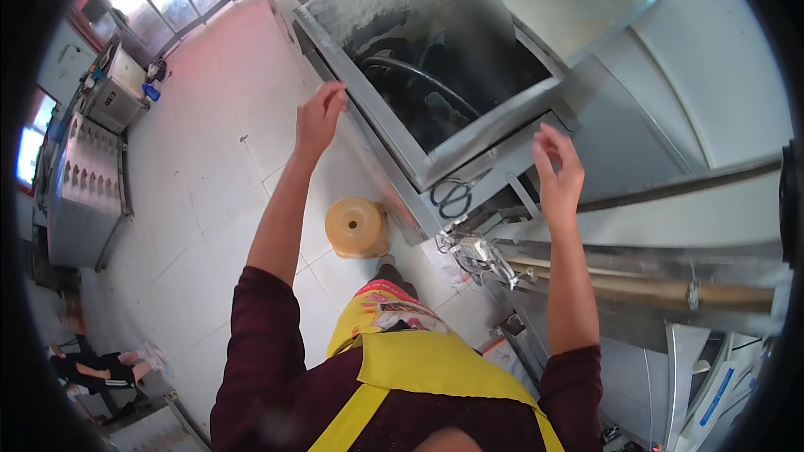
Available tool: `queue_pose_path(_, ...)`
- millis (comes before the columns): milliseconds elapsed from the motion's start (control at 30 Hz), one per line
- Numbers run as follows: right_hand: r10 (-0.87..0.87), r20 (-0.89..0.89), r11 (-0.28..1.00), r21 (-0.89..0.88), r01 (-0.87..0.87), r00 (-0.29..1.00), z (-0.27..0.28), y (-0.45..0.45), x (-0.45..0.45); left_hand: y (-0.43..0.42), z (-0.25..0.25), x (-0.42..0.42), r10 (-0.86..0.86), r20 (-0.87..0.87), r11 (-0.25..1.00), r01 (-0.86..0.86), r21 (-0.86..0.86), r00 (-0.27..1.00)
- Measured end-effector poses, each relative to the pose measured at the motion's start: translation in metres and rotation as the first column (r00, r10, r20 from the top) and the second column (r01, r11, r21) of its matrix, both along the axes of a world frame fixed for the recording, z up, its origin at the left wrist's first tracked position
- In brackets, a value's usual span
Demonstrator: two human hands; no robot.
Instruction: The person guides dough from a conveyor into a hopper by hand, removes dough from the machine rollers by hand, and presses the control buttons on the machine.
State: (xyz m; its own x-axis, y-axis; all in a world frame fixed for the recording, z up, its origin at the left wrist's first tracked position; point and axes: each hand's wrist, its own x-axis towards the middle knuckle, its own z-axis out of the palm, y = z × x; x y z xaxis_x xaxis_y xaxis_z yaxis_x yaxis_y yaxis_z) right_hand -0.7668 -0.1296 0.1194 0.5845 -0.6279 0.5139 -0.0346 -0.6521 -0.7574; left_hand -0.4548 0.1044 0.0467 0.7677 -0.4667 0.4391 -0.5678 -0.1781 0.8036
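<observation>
My left hand (320, 120) is raised at the left edge of the metal-framed basin (360, 88), its fingers bent and close together; whatever they might hold is too small to see. On the other side, my right hand (559, 169) hangs above the basin's right front corner, fingers curled and apart, with nothing visible in it. Between the hands, black-handled scissors (452, 198) lie on the basin's front ledge. Inside the dark basin runs a curved hose or rim (419, 74), and a blurred dark shape covers part of the interior.
A round tan stool (357, 228) stands on the tiled floor near my feet. Pipes (636, 286) run along the right. Metal cabinets (88, 188) line the left wall. Part of another person (105, 371) shows at the lower left.
</observation>
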Motion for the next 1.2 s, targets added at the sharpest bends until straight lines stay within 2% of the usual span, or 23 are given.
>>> queue_pose_path(67,-0.042,-0.034,0.997,-0.07,0.04,0.999,-0.005,-0.019,0.052,-0.028,0.008,0.048,-0.006,0.087,1.0,0.004,0.023,0.996)
queue_pose_path(167,-0.06,-0.133,0.958,-0.287,0.019,0.989,-0.023,-0.038,0.106,-0.077,0.012,0.1,-0.045,0.304,0.999,0.044,0.009,0.952)
queue_pose_path(267,-0.085,-0.282,0.945,-0.327,-0.013,0.956,-0.041,-0.051,0.132,-0.107,-0.002,0.127,-0.101,0.372,0.992,0.068,0.102,0.923)
queue_pose_path(333,-0.132,-0.319,0.903,-0.428,-0.018,0.939,-0.057,-0.061,0.141,-0.113,-0.019,0.134,-0.151,0.246,0.954,0.075,0.291,0.957)
queue_pose_path(367,-0.161,-0.328,0.906,-0.423,0.007,0.931,-0.06,-0.059,0.144,-0.112,-0.028,0.135,-0.17,0.178,0.919,0.091,0.384,0.969)
queue_pose_path(400,-0.191,-0.339,0.909,-0.415,0.035,0.921,-0.057,-0.054,0.147,-0.111,-0.031,0.136,-0.218,0.273,0.873,0.062,0.484,0.937)
queue_pose_path(467,-0.248,-0.327,0.904,-0.417,0.096,0.912,-0.055,-0.051,0.151,-0.112,-0.03,0.133,-0.16,0.226,0.884,0.038,0.465,0.961)
queue_pose_path(633,-0.233,-0.4,0.894,-0.448,0.032,0.886,-0.053,-0.054,0.154,-0.113,-0.033,0.131,-0.109,0.241,0.904,-0.004,0.427,0.964)
queue_pose_path(1200,-0.241,-0.47,0.891,-0.453,0.002,0.849,-0.051,-0.056,0.158,-0.115,-0.032,0.132,-0.129,0.262,0.941,0.035,0.336,0.956)
